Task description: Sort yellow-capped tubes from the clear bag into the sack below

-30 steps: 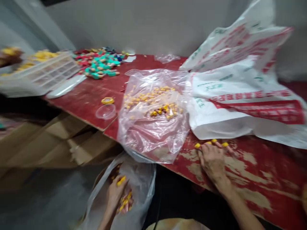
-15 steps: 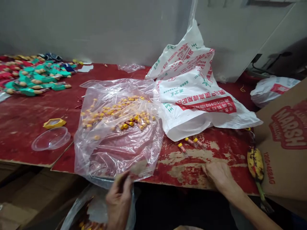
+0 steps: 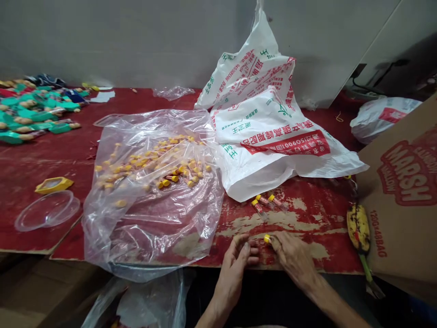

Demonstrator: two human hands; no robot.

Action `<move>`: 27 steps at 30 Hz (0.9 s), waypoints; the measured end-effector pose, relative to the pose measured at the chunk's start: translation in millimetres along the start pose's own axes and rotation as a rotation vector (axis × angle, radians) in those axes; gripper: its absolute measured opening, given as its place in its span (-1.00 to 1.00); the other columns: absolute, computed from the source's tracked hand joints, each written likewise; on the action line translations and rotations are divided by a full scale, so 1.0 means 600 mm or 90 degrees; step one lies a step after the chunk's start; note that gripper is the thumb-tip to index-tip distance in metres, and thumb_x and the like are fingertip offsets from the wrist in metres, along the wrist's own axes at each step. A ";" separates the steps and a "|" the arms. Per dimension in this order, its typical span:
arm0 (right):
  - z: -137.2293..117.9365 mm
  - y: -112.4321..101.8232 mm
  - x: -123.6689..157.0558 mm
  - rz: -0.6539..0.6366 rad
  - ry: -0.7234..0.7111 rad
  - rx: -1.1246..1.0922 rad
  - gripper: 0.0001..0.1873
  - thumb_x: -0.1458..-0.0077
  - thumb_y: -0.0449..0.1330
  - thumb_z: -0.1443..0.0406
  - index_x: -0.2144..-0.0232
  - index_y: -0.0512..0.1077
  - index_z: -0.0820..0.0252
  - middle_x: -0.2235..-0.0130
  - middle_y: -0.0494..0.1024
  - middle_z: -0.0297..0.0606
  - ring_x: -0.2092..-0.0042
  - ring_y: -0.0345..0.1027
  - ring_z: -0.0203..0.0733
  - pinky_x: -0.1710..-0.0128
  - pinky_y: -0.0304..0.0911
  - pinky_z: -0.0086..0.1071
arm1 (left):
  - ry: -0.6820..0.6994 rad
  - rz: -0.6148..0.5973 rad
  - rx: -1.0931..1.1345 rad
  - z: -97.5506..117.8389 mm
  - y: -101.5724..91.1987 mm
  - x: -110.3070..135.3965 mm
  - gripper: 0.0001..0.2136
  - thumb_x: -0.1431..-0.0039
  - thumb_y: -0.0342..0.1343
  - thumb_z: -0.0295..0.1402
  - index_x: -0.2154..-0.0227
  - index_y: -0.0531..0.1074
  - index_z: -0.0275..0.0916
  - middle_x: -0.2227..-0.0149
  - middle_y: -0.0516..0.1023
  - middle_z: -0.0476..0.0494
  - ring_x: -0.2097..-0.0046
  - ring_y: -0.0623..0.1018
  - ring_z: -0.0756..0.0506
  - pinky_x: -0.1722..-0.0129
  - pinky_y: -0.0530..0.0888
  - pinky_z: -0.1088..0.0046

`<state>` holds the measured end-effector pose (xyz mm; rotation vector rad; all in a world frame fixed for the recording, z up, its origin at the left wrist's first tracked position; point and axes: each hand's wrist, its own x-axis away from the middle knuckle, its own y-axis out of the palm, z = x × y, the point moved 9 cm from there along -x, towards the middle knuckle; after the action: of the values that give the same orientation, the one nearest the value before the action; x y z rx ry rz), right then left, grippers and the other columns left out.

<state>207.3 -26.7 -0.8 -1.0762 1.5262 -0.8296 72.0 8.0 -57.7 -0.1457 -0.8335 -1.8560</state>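
In my right hand is a small clear tube with a yellow cap, pinched so that the cap points left over the table's front edge. My left hand faces it, fingers loosely curved and apart, with nothing visible in them. Several more yellow-capped tubes with red contents lie on the worn red table just beyond my hands. To the left, a clear plastic bag holds many of these yellow-capped tubes, seen through its film.
A white printed sack lies behind the tubes. On the right are a banana and a cardboard box. At left sit clear round lids, a yellow-rimmed piece and a pile of green figures.
My left hand has left the clear bag's front edge and moved right, close to my right hand. My right hand has shifted left, and a yellow-capped tube now shows in its fingers.
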 end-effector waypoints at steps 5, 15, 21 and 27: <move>-0.082 -0.026 -0.026 0.134 -0.090 -0.147 -0.72 -0.32 -0.09 0.27 0.12 0.37 0.24 0.21 0.50 -0.16 0.19 0.37 -0.19 0.20 0.24 -0.36 | 0.003 0.037 0.147 0.007 -0.009 0.003 -0.59 0.08 0.35 -0.20 0.19 0.40 -0.24 0.35 0.50 -0.06 0.39 0.49 0.02 0.40 0.43 0.51; -0.004 0.063 -0.117 -0.060 0.081 0.098 -0.86 -0.12 0.15 0.37 0.21 0.40 0.26 0.10 0.48 -0.06 0.11 0.31 -0.05 0.14 0.14 -0.26 | -0.001 0.109 0.141 0.019 -0.043 0.006 -0.53 0.15 0.37 -0.19 0.18 0.38 -0.25 0.48 0.42 0.04 0.53 0.41 0.06 0.51 0.40 0.51; 0.021 0.018 -0.083 -0.264 0.047 0.055 -0.79 -0.22 0.04 0.26 0.37 0.44 0.15 0.39 0.53 -0.26 0.38 0.36 -0.20 0.43 0.00 -0.36 | -0.014 0.097 0.106 0.014 -0.049 -0.001 -0.52 0.17 0.37 -0.16 0.20 0.39 -0.25 0.49 0.43 0.05 0.54 0.41 0.06 0.56 0.38 0.54; 0.031 0.042 -0.079 -0.385 0.046 0.188 -0.70 -0.13 0.04 0.41 0.57 0.47 0.18 0.53 0.50 -0.21 0.48 0.34 -0.19 0.50 -0.03 -0.35 | -0.039 0.081 0.049 0.007 -0.049 -0.009 -0.54 0.19 0.38 -0.17 0.23 0.40 -0.25 0.62 0.36 0.11 0.61 0.35 0.08 0.63 0.30 0.60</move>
<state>222.9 27.2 -10.7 -1.3086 1.0866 -1.4695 48.3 20.9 -71.1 -0.2045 -0.9159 -1.7046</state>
